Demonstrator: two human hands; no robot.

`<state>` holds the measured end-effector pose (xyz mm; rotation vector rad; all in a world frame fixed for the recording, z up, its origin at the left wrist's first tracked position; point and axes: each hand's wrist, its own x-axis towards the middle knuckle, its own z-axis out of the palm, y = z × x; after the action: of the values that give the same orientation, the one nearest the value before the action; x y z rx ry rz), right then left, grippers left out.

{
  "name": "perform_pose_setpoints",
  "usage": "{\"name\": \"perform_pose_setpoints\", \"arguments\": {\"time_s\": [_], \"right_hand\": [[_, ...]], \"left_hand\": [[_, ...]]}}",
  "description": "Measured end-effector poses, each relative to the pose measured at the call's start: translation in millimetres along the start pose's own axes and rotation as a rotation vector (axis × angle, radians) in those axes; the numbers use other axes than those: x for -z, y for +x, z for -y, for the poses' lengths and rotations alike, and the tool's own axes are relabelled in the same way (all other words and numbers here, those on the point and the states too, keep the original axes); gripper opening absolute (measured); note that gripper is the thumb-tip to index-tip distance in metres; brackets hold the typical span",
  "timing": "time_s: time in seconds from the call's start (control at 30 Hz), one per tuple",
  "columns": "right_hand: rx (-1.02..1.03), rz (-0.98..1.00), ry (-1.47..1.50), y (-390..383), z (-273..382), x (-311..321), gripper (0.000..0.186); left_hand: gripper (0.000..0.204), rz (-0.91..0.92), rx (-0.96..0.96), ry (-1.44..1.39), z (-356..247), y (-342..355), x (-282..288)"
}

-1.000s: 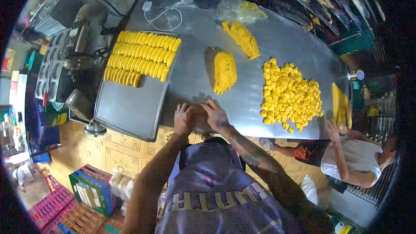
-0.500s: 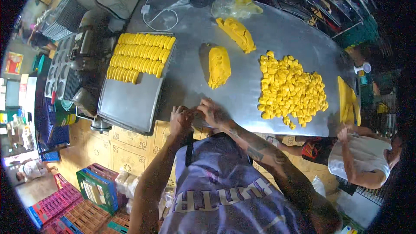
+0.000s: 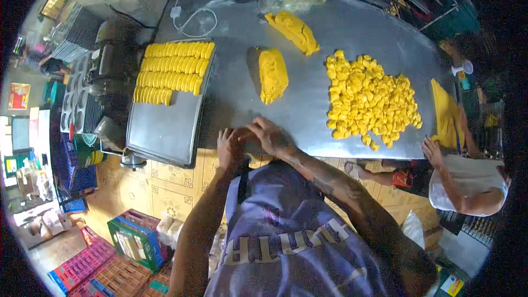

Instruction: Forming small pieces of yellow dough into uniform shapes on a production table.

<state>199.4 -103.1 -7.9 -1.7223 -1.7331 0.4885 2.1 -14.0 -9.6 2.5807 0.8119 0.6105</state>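
We are holding our left hand (image 3: 227, 146) and right hand (image 3: 269, 136) close together at the near edge of the bench (image 3: 308, 113), both curled, and we cannot tell whether either is gripping anything. To their left, the tray (image 3: 165, 130) is carrying rows of yellow dough sticks (image 3: 173, 66) on its far part, while a dough log (image 3: 273, 76) is lying beyond our right hand. Farther right, a pile of dough lumps (image 3: 371, 99) is resting between the dough log and a dough sheet (image 3: 445, 113).
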Motion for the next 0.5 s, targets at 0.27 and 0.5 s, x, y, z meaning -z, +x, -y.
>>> {"name": "perform_pose_setpoints", "arguments": {"time_s": [0.27, 0.5], "right_hand": [[-0.231, 0.205, 0.160, -1, 3, 7, 0.037], [-0.374, -0.006, 0.202, -10, 23, 16, 0.044]], "left_hand": [[0.039, 0.141, 0.274, -0.188, -14, -1, -1], [0.025, 0.330, 0.118, -0.549, 17, 24, 7]]}}
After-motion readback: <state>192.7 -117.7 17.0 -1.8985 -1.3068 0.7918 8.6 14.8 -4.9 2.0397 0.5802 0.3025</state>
